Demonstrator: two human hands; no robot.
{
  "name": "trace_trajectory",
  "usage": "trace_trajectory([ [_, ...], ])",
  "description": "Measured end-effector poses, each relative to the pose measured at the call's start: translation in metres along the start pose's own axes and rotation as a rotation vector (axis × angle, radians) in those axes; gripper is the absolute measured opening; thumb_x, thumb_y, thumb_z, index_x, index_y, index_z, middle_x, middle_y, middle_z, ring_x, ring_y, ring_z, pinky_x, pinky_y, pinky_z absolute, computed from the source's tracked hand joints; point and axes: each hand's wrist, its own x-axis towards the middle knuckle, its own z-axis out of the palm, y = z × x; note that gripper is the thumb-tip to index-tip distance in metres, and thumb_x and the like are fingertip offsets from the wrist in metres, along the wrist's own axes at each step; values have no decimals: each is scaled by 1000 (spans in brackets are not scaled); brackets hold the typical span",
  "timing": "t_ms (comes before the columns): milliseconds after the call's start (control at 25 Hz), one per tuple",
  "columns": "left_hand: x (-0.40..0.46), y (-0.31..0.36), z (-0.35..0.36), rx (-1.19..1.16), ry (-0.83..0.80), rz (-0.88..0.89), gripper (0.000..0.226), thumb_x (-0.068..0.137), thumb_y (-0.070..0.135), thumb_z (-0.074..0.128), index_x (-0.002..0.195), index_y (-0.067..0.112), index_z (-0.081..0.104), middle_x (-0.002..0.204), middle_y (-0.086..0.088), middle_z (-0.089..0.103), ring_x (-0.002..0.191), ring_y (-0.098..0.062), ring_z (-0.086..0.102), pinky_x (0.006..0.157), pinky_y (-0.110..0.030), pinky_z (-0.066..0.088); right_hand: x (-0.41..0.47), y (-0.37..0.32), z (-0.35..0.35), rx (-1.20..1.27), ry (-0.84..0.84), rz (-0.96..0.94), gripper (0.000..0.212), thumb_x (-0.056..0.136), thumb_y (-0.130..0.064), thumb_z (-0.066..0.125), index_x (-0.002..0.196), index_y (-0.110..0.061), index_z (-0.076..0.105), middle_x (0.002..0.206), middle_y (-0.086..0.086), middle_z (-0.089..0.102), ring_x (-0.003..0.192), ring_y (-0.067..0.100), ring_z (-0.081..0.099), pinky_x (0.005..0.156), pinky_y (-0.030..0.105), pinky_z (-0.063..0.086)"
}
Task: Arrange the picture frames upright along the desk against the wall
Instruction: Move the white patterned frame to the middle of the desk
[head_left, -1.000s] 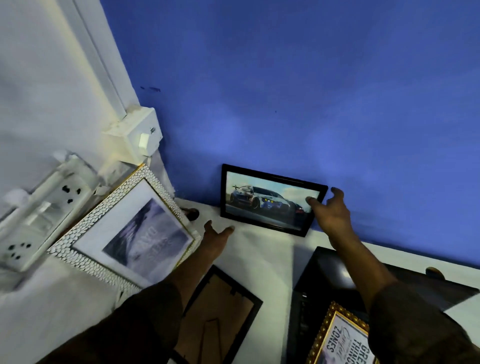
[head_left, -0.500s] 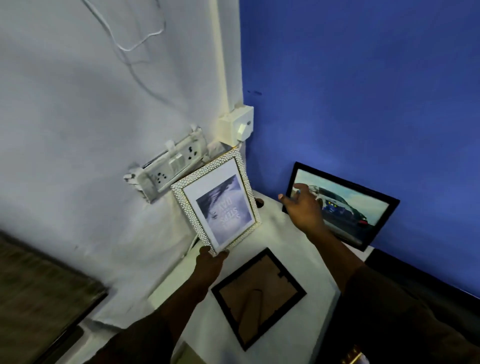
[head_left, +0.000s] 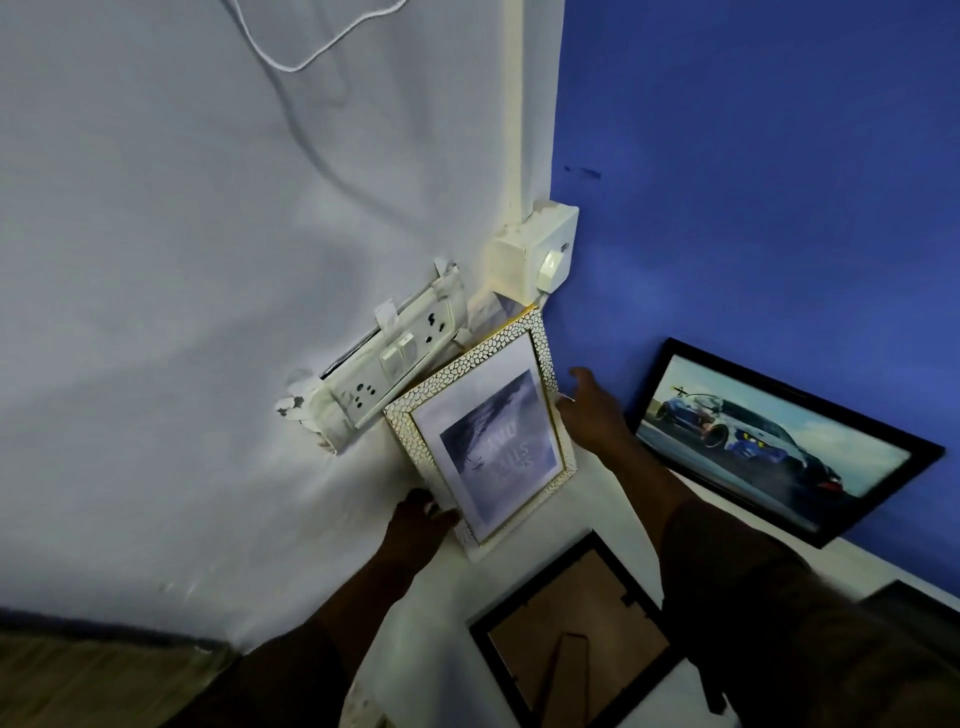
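Steadying the white pebbled frame (head_left: 483, 426) in the corner, I have my left hand (head_left: 415, 525) at its lower left corner, fingers touching the edge, and my right hand (head_left: 589, 410) spread wide beside its right edge, near it though I cannot tell if it touches. It stands tilted against the socket strip (head_left: 384, 369) on the white wall. I judge it light and stiff, with a glazed, slippery front that would break if it toppled, so both side rails are the place to hold. On the blue wall the car frame (head_left: 779, 441) leans upright. A black frame (head_left: 571, 639) lies face down on the tabletop (head_left: 436, 623), stand showing; I'd lift that one by its rim.
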Motion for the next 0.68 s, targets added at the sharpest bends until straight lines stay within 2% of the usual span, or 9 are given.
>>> trace_trajectory([
  [80,16,0,1,29,-54,26,81,70,44,78,139,10,53,141,-11,57,128,-29,54,107,-39,44,14,-3,6,-40,-16,-6,53,97,-31,57,144,-12,42,144,15,53,129,35,52,102,37,42],
  [120,26,-4,1,49,-70,38,84,62,54,75,134,12,59,135,-11,63,123,-29,58,108,-44,45,19,-3,9,-53,-21,-12,47,99,-31,55,140,-11,45,141,15,55,125,35,54,98,36,43],
  [160,32,-8,1,70,-82,47,81,59,57,72,125,11,65,125,-12,68,117,-29,62,104,-47,48,22,0,13,-55,-18,-13,40,100,-29,52,134,-8,48,135,15,58,121,35,56,93,33,44],
  [240,30,-3,0,108,-80,70,55,70,47,75,110,10,72,111,-12,73,106,-30,67,98,-48,52,24,5,18,-42,6,-21,30,100,-21,52,125,-4,51,125,18,61,115,35,58,84,29,39],
  [360,20,-1,2,177,-82,153,24,85,31,74,99,12,75,100,-7,76,98,-25,70,90,-35,55,15,13,8,-73,38,-67,30,96,-22,59,121,-5,54,120,15,66,110,33,63,78,28,39],
  [480,-7,10,3,253,-101,305,29,90,31,70,107,9,74,90,5,74,90,-11,69,75,-9,48,-6,25,-14,-56,127,-90,34,95,-39,61,117,-12,60,110,4,68,99,25,64,76,31,44],
  [520,-17,15,4,233,-107,359,33,91,32,69,115,11,73,97,4,74,94,-12,69,78,-10,48,-17,29,-25,-9,146,-88,33,94,-44,60,114,-16,62,105,0,67,96,22,63,79,34,48],
  [600,-39,27,3,163,-81,451,35,92,35,65,120,15,71,110,0,75,103,-14,68,88,-25,53,-41,40,-46,121,159,-49,28,91,-50,61,100,-25,64,95,-3,68,90,23,65,86,46,55],
  [680,-61,44,3,57,22,510,28,93,37,64,110,16,74,102,-2,76,91,-7,67,82,-32,54,-64,58,-65,231,132,16,35,82,-59,63,87,-24,64,88,0,70,91,29,70,92,53,55],
])
